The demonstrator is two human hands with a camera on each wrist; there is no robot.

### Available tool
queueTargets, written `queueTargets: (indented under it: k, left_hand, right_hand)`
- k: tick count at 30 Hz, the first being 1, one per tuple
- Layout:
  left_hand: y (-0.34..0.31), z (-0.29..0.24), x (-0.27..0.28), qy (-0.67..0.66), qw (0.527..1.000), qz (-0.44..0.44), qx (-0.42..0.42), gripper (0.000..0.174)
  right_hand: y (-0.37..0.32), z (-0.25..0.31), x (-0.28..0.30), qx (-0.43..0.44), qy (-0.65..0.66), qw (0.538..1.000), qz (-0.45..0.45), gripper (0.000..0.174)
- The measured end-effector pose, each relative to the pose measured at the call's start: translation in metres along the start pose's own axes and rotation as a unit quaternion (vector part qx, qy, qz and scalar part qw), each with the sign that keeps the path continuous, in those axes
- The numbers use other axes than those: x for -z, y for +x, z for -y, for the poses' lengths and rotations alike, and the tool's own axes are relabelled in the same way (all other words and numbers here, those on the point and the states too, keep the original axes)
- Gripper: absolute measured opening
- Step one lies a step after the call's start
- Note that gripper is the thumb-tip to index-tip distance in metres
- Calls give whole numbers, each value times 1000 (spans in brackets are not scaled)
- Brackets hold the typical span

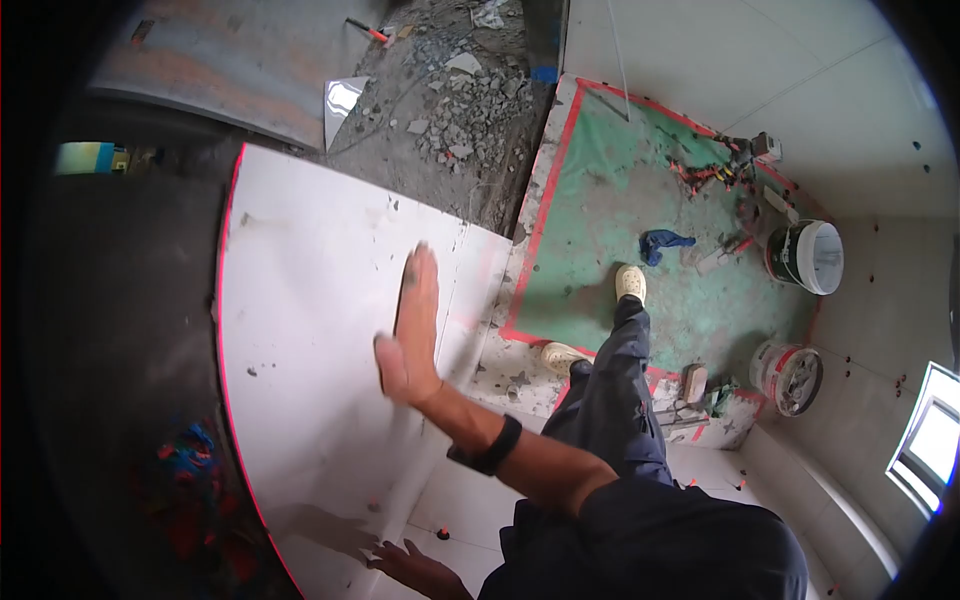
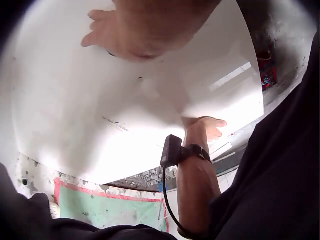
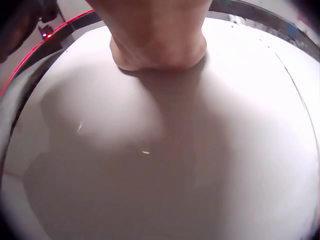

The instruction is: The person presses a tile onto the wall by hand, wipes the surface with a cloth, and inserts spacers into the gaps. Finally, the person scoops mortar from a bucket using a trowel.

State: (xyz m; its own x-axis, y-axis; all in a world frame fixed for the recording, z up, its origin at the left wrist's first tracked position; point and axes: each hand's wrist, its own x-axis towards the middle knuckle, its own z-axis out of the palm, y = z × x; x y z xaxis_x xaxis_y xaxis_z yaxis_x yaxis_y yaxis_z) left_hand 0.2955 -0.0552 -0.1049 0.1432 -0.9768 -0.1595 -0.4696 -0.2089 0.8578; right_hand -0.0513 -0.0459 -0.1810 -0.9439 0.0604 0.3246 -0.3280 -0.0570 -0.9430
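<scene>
A large glossy white tile panel (image 1: 310,280) stands upright in front of the person, a bright red line along one edge. The right hand (image 1: 415,325) lies flat against its face, fingers straight and thumb held apart, with a black band on the wrist. Lower in the head view, the left hand (image 1: 420,570) shows partly, fingers spread beside the panel; its shadow falls on the white surface. In the left wrist view the left hand (image 2: 125,35) is over the panel face, and the right hand (image 2: 210,129) rests near the far edge. Neither hand holds anything.
Rubble (image 1: 460,110) lies beyond the panel. On the green floor sheet (image 1: 590,190) are a blue cloth (image 1: 662,245), scattered tools (image 1: 715,175) and a bucket (image 1: 805,257). Another bucket (image 1: 787,378) stands nearby. Light clogs (image 1: 630,284) are on the person's feet.
</scene>
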Motion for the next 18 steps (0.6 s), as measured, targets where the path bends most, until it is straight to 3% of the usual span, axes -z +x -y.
queueTargets:
  k: [1,3,6,10,11,12,16,18]
  left_hand:
    - [-3,1,6,4,1000,-3,1,60]
    - [-4,7,1,-62,997,41,7,94]
    - [14,28,21,-20,994,109,-14,97]
    - [-13,-4,-5,0,1000,20,-8,82]
    - [-4,11,11,173,979,64,-87,67]
    - [1,13,13,339,920,105,-165,60]
    - [-2,15,3,267,955,48,-121,54]
    - [-13,-4,0,420,892,103,-131,64]
  right_hand:
    - [3,-3,4,-6,-6,1000,5,82]
    - [5,-6,0,9,-1,1000,-4,82]
    - [-17,3,6,-23,2,1000,-2,83]
    - [-16,11,3,1,-5,1000,15,87]
    - [-12,13,-3,0,-3,1000,1,88]
    - [-10,10,-2,-3,-7,1000,12,87]
    - [-11,-7,4,24,-5,999,23,84]
    - [-21,-28,6,-144,6,990,-4,76]
